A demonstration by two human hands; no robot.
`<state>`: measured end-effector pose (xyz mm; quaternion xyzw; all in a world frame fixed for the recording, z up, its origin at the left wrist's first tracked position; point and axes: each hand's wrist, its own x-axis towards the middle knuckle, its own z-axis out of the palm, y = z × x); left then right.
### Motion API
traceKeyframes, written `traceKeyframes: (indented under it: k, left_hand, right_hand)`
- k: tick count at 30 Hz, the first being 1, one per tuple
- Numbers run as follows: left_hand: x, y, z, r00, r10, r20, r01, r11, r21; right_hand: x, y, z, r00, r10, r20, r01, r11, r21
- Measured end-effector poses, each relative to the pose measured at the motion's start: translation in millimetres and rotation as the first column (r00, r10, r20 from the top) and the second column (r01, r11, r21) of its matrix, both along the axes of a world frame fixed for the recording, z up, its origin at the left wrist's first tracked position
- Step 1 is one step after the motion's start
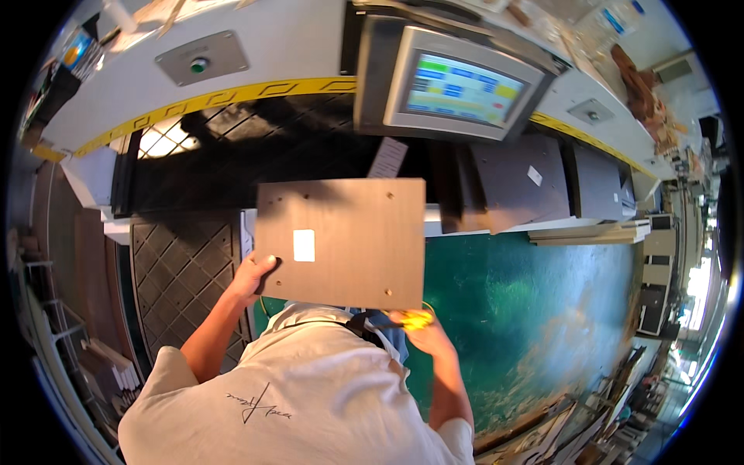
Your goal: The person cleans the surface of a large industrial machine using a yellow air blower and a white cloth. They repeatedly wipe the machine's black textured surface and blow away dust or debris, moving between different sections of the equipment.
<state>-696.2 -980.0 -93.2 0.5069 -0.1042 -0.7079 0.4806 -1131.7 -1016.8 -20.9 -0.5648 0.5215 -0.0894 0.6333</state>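
A brown wood-grain board (353,248) with small drilled holes and a white label (304,246) is in front of my body, its broad face showing. My left hand (252,277) grips the board's lower left edge, with the thumb on the face. Just below the board's lower right corner, my right hand (428,335) is closed round a bright yellow thing (411,318), blurred and partly hidden, its kind unclear. A dark piece lies beside the yellow thing at my waist. Whether my right hand also touches the board cannot be seen.
A machine with a dark opening (287,155) and a tilted touch screen (465,89) stands ahead. Dark panels (523,182) rest at its right, above a stack of light boards (593,232). A black grid-patterned surface (186,283) is at left, green floor (504,310) at right.
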Motion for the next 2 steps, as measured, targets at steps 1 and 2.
traceKeyframes:
  k: [1, 2]
  left_hand:
    - [-21, -10, -5, 1.0, -0.027, 0.009, 0.027, 1.0, 0.013]
    - [-41, -20, -7, 0.994, -0.102, 0.025, 0.102, 0.995, 0.014]
  right_hand:
    - [-35, 17, -2, 0.977, -0.197, 0.081, 0.19, 0.978, 0.087]
    - [-50, 17, -4, 0.974, -0.209, 0.09, 0.202, 0.976, 0.079]
